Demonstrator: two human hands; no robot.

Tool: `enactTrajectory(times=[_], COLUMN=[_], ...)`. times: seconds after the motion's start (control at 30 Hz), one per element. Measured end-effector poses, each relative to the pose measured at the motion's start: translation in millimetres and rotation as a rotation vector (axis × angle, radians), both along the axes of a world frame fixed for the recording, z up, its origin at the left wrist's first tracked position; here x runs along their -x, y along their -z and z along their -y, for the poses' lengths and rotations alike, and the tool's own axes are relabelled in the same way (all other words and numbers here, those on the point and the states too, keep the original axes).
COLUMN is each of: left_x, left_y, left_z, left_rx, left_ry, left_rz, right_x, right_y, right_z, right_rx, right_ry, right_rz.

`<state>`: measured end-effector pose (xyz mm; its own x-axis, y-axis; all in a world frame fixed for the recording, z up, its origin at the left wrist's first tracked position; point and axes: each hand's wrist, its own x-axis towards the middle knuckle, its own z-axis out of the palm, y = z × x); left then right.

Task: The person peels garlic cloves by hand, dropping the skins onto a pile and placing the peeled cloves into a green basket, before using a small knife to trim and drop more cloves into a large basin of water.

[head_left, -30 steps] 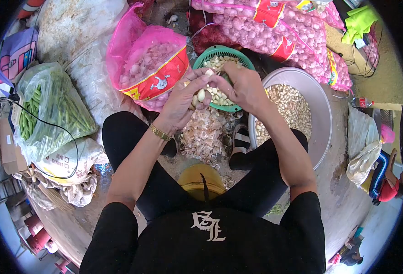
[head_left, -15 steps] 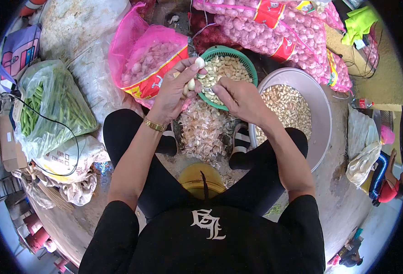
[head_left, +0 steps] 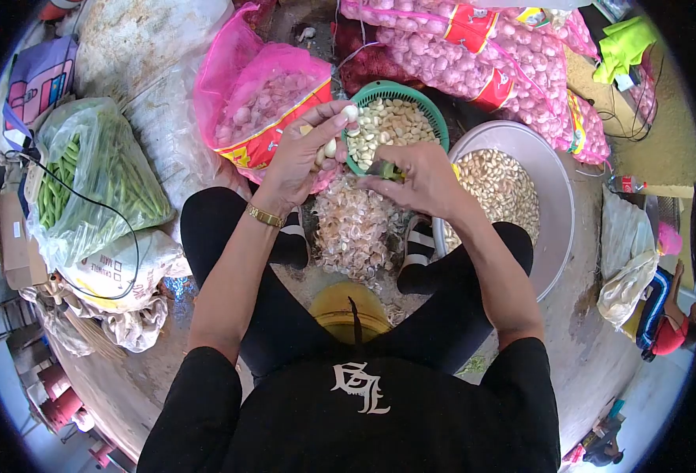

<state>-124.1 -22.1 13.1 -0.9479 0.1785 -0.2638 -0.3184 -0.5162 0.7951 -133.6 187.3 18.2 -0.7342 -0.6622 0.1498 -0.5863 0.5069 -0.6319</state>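
Observation:
My left hand (head_left: 304, 154) is closed around several garlic cloves, with one pale peeled clove (head_left: 351, 114) pinched at its fingertips. My right hand (head_left: 426, 177) grips a small knife (head_left: 382, 169); its dark blade points toward the left hand, and a bit of green shows at the fingers. Both hands are over the near edge of a green basket (head_left: 436, 113) holding peeled cloves (head_left: 399, 122). Below them lies a heap of garlic skins (head_left: 352, 229) between my feet. On the right, a pale basin (head_left: 556, 213) holds many cloves (head_left: 501, 189).
An open pink mesh bag (head_left: 214, 75) of garlic stands behind my left hand. Full garlic sacks (head_left: 426, 51) lie at the back right. Green beans in a clear plastic bag (head_left: 119, 169) sit at left. A yellow stool (head_left: 348, 307) is beneath me. Other people (head_left: 671, 327) are at far right.
My right hand has turned and lowered slightly, so the dark blade and green part now show. The left hand keeps its grip on the cloves. The whole view has shifted slightly.

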Motion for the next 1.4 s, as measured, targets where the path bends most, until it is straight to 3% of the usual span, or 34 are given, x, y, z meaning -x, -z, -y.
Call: enactTrajectory(times=[0.13,0.2,0.27,0.5,0.67,0.97,1.07,1.23,1.3,1.4], left_x=[-0.4,-2.5,-4.5,-4.6,-10.3,-10.8,-11.4,-9.5,-9.2,-9.8], left_y=[0.3,1.3,2.6,7.6,11.4,5.2,7.7,13.2,15.9,11.0], left_z=[-1.1,-1.4,-3.5,-8.4,-16.3,-20.9,-19.9,-19.5,-19.0,-21.0], left_rx=[0.104,0.103,0.157,0.318,0.510,0.599,0.515,0.546,0.576,0.380], left_ry=[0.004,0.026,0.130,0.140,-0.016,-0.050,-0.009,-0.027,-0.030,0.014], left_rz=[-0.012,-0.002,-0.024,-0.186,-0.489,-0.577,-0.433,-0.464,-0.500,-0.322], right_x=[2.3,7.1,11.3,12.7,11.1,13.5,16.4,22.4,21.7,24.4], right_y=[-8.4,1.2,6.1,6.3,2.7,6.4,4.0,8.2,10.6,8.3], right_z=[-0.4,4.0,3.7,1.0,0.8,1.7,1.3,0.1,2.6,1.5], right_rx=[0.172,0.361,0.311,0.222,0.188,0.125,0.134,0.041,0.163,0.240], right_ry=[0.048,0.295,0.309,0.268,0.312,0.317,0.276,0.139,0.131,0.066], right_rz=[0.029,0.135,0.074,-0.041,-0.026,-0.046,0.009,0.140,0.107,0.164])
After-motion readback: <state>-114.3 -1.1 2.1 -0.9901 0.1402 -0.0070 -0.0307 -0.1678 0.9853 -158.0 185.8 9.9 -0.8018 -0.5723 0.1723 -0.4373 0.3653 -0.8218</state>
